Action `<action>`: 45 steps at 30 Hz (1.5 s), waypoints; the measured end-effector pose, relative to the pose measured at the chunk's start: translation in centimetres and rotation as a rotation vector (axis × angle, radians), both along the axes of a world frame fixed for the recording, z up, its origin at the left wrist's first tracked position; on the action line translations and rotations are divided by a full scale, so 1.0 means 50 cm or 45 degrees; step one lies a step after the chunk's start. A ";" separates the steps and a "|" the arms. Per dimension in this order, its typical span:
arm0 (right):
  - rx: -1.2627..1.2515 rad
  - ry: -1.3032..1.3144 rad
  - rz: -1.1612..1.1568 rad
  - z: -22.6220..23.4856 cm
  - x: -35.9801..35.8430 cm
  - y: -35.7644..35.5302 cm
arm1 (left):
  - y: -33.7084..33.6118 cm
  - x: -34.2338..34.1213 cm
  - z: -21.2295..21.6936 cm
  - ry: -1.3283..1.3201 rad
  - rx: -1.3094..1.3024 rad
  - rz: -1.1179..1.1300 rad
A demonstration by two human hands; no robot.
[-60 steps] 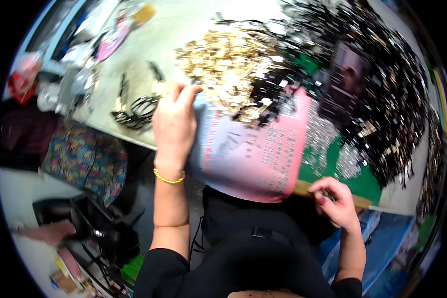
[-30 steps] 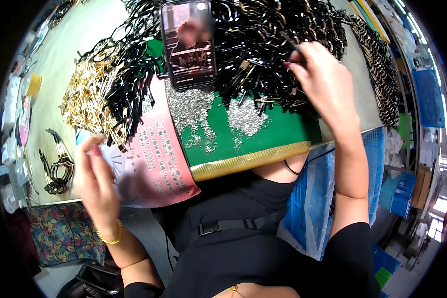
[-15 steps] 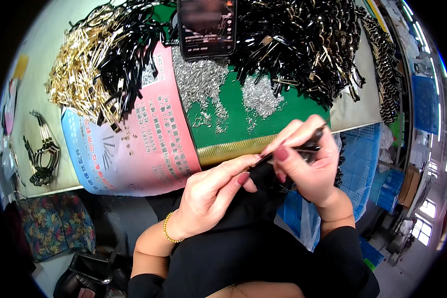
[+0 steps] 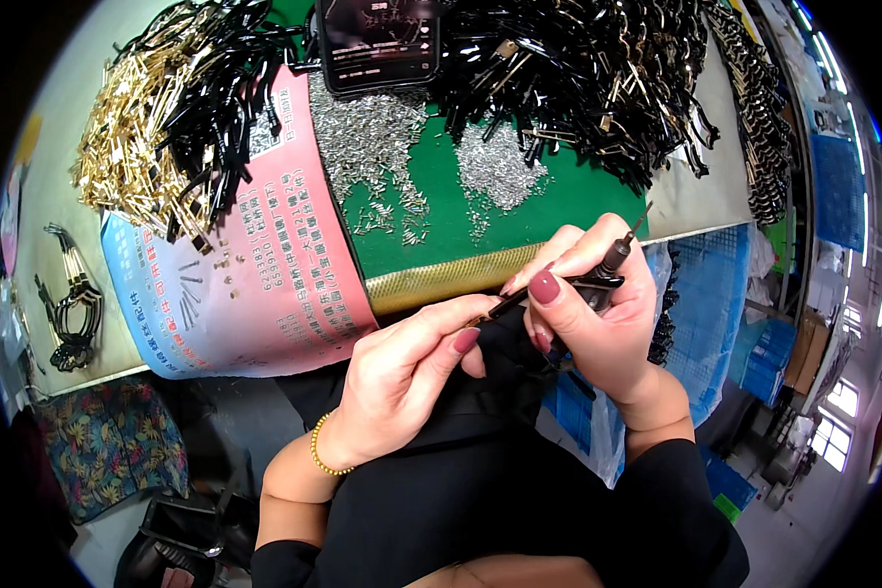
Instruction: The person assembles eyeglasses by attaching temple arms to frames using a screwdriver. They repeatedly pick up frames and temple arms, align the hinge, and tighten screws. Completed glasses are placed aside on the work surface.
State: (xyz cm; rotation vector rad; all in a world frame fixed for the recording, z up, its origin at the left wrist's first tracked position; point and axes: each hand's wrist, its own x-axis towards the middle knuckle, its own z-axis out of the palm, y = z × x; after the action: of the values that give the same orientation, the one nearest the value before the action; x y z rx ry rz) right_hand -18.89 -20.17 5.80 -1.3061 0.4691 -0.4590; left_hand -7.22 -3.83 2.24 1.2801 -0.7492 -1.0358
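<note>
head view, item one: right hand (image 4: 598,323) closed around a slim black hand tool (image 4: 612,260), its thin tip pointing up and away over the table edge; left hand (image 4: 407,377) pinched shut, thumb and forefinger meeting on a narrow black-and-gold strip part (image 4: 508,304) that lies between the two hands, held above the lap, just off the near rim of the table. risk, as a judgement — the part is slender and gripped only at the fingertips, so a push from the tool could twist it loose and drop it into the lap or onto the floor; the tool's point sits near the fingers and could slip onto them. surface: green mat (image 4: 461,211) with a gold-textured front edge, scattered with small silver pins (image 4: 372,137); a pink and blue printed sheet (image 4: 255,284) to the left; a heap of gold strips (image 4: 127,147); a large tangle of black strips (image 4: 578,69) along the far side; a dark phone (image 4: 377,39) propped at the top. room — blue plastic crates (image 4: 701,294) to the right, a patterned fabric (image 4: 108,441) lower left, bright windows at the far right.
</note>
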 end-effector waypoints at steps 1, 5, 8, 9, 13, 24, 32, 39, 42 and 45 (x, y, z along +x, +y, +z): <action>0.016 0.018 0.016 -0.002 -0.002 0.002 | -0.001 -0.003 0.002 0.025 0.022 -0.008; 0.061 0.040 -0.011 -0.005 -0.003 0.006 | -0.008 -0.018 -0.007 -0.001 -0.028 0.061; 0.052 0.053 -0.075 0.001 -0.004 -0.001 | -0.007 -0.009 -0.003 0.002 0.015 -0.013; 0.052 0.044 -0.070 -0.002 -0.004 -0.001 | -0.007 -0.010 -0.004 0.010 0.014 -0.008; -0.080 0.097 0.019 -0.008 -0.007 0.002 | -0.011 -0.011 -0.010 -0.001 -0.006 -0.012; -0.070 0.028 -0.052 -0.009 -0.013 0.002 | -0.014 -0.010 0.011 0.182 0.141 0.005; -0.113 0.083 0.017 -0.011 -0.013 0.015 | -0.018 -0.003 0.017 0.118 0.181 -0.012; -0.890 0.675 0.331 0.039 -0.010 -0.059 | 0.012 0.025 0.010 -0.591 0.186 0.151; -1.518 0.777 0.609 0.056 -0.007 -0.089 | 0.020 0.034 -0.005 -0.314 0.253 0.332; -1.583 0.816 0.718 0.047 -0.005 -0.087 | 0.022 0.019 -0.021 -0.143 0.193 0.399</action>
State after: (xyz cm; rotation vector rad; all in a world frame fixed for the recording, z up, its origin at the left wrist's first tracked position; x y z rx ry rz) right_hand -19.13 -24.51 8.16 -2.7178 0.2852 0.2531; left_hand -6.27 -2.74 1.19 1.5406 -0.5392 -0.7818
